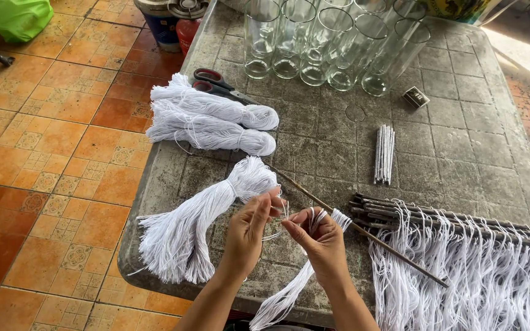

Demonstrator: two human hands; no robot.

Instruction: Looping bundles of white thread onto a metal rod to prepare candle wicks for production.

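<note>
Head view: left hand (249, 230) and right hand (320, 236) meet over the grey table (461, 141), each pinching thin white string (277, 227) between fingertips. A small string bunch (289, 294) hangs from the right hand, beside a thin stick (363, 232). Loose tassel bundle (200, 224) lies just left; scissors (216, 83) and glass tumblers (326, 43) sit farther back

A small dark rectangular box (416, 97) (pale label on top) lies beside the glasses (332, 43).
</note>
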